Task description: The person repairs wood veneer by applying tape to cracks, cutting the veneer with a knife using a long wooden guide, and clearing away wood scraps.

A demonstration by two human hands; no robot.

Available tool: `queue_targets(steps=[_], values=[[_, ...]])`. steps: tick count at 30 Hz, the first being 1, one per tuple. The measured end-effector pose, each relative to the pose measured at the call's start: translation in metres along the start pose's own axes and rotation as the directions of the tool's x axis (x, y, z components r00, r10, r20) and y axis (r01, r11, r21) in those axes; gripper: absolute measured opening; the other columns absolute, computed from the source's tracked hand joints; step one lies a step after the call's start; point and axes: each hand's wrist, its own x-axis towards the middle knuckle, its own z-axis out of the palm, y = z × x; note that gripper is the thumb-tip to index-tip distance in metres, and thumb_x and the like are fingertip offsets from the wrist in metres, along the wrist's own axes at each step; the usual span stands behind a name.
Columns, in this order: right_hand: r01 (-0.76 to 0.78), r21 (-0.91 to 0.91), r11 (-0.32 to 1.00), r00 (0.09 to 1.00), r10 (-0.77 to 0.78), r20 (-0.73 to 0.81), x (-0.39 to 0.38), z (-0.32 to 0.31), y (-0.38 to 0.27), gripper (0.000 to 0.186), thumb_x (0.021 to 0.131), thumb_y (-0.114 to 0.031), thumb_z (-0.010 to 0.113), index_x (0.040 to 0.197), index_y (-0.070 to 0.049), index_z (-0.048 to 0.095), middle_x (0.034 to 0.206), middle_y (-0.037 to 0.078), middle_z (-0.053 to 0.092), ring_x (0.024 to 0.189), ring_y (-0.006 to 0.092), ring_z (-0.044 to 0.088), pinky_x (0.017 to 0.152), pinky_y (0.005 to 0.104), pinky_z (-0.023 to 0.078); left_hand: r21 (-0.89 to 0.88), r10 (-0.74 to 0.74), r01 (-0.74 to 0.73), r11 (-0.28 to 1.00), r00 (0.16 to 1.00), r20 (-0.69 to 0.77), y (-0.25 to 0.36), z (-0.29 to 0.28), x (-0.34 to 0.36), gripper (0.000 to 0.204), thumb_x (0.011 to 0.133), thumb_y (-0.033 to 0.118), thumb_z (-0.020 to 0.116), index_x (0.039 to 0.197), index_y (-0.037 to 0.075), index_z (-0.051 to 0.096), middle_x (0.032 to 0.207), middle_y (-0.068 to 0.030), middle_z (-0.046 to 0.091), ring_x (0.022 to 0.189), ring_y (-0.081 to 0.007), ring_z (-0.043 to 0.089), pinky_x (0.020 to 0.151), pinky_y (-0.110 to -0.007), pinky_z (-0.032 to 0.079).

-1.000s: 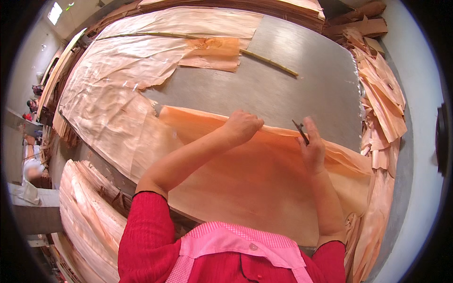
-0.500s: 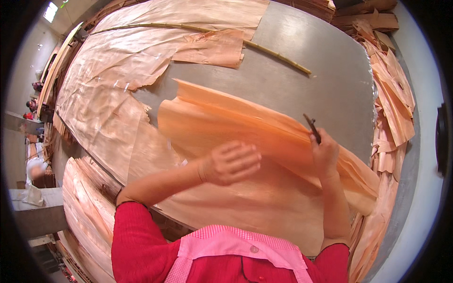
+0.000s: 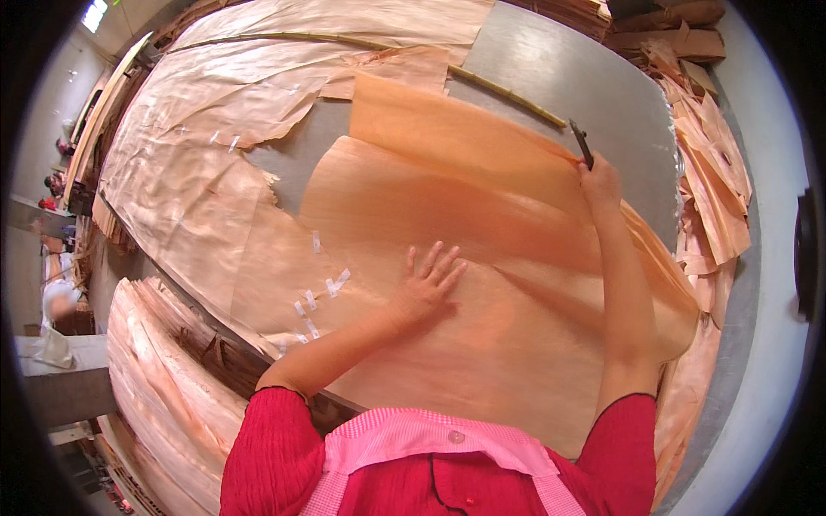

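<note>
My left hand [image 3: 430, 279] lies open, fingers spread, on a broad orange veneer sheet [image 3: 473, 344]. My right hand [image 3: 600, 181] grips a small dark cutting tool [image 3: 582, 142] at the upper edge of the sheet, which is raised and folded over beside it. Left of this, pale wrinkled veneer [image 3: 198, 215] with short strips of tape [image 3: 338, 279] covers the metal table [image 3: 585, 77]. Beyond the sheet lies a thin bamboo stick [image 3: 508, 96].
Veneer piles stand along the right side [image 3: 714, 172], at the far edge [image 3: 551, 13] and at lower left [image 3: 163, 370]. A white wall [image 3: 766, 387] runs down the right. A concrete ledge [image 3: 60, 378] is at left.
The orange sheet's folded edge has moved away from me, toward the bamboo stick, along with my right hand and tool. My left hand has let go of the edge and now rests spread on the sheet.
</note>
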Motion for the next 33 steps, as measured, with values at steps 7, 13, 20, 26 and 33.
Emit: queue_targets(steps=[7, 13, 20, 26, 33], values=[[-0.036, -0.158, 0.987, 0.996, 0.022, -0.087, 0.048, 0.041, 0.015, 0.017, 0.081, -0.025, 0.057, 0.092, -0.012, 0.059, 0.083, 0.016, 0.063, 0.08, 0.0352, 0.059, 0.067, 0.0446, 0.046, -0.023, 0.04, -0.038, 0.999, 0.997, 0.06, 0.024, 0.023, -0.041, 0.072, 0.071, 0.045, 0.062, 0.131, 0.012, 0.039, 0.142, -0.0093, 0.026, 0.134, -0.0284, 0.015, 0.103, -0.059, 0.0], [-0.015, -0.131, 0.991, 0.99, -0.004, -0.14, 0.074, 0.064, 0.017, 0.02, 0.084, -0.026, 0.052, 0.096, -0.011, 0.057, 0.089, 0.015, 0.062, 0.087, 0.0341, 0.059, 0.072, 0.0449, 0.046, -0.019, 0.068, -0.068, 0.997, 0.998, 0.016, 0.029, 0.031, -0.063, 0.072, 0.068, 0.048, 0.062, 0.129, 0.015, 0.042, 0.141, -0.0083, 0.03, 0.133, -0.0287, 0.019, 0.103, -0.06, 0.0], [-0.041, -0.119, 0.992, 0.994, 0.029, -0.108, 0.09, 0.081, -0.004, 0.021, 0.086, -0.026, 0.05, 0.098, -0.01, 0.056, 0.102, 0.013, 0.059, 0.096, 0.032, 0.055, 0.078, 0.0435, 0.045, -0.035, 0.05, -0.05, 0.998, 0.999, -0.009, 0.029, 0.035, -0.064, 0.072, 0.067, 0.048, 0.063, 0.129, 0.016, 0.043, 0.14, -0.0071, 0.031, 0.133, -0.0276, 0.021, 0.103, -0.06, 0.002], [-0.037, -0.056, 0.998, 0.967, 0.022, -0.254, 0.121, 0.101, -0.001, 0.019, 0.084, -0.024, 0.053, 0.097, -0.01, 0.058, 0.094, 0.014, 0.062, 0.088, 0.0327, 0.058, 0.073, 0.0444, 0.045, -0.038, 0.028, -0.027, 0.999, 0.999, 0.024, 0.028, 0.032, -0.062, 0.065, 0.072, 0.05, 0.059, 0.127, 0.018, 0.045, 0.139, -0.0049, 0.034, 0.132, -0.0267, 0.023, 0.103, -0.059, 0.003], [0.233, -0.063, 0.97, 0.927, -0.242, -0.287, 0.134, 0.118, 0.014, 0.034, 0.081, -0.018, 0.055, 0.115, -0.016, 0.055, 0.118, 0.013, 0.052, 0.102, 0.03, 0.054, 0.085, 0.0395, 0.045, 0.009, 0.041, -0.042, 0.999, 0.998, 0.045, 0.028, 0.035, -0.059, 0.06, 0.076, 0.053, 0.055, 0.124, 0.018, 0.049, 0.136, -0.0057, 0.038, 0.131, -0.0277, 0.025, 0.102, -0.061, 0.003]])
